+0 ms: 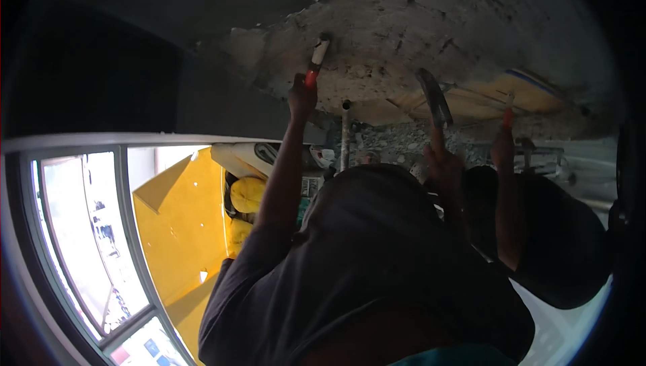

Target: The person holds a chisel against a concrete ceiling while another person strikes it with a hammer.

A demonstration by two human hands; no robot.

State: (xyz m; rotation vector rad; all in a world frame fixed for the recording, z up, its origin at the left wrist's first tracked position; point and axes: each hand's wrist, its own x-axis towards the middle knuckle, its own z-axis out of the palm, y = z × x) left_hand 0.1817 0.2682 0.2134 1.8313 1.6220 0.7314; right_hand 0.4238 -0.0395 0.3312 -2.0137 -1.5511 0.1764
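Observation:
My left hand (303, 97) grips a chisel (319, 53) by its red part. Its pale end reaches up to the rough, chipped wall (373, 38), at a dark spot that looks like contact. In my right hand (445, 166) is the wooden handle of a hammer (435, 96). The hammer's long, dark head is raised to the right of the chisel, apart from it. Dim light hides the finer detail of my fingers.
Close on my right, a co-worker's hand (502, 150) holds another red-handled chisel (508, 113). Broken rubble (393, 141) covers the floor below the wall. A pipe (345, 136) stands upright near my left arm. Farther left are a window frame (123, 204) and yellow bundles (247, 195).

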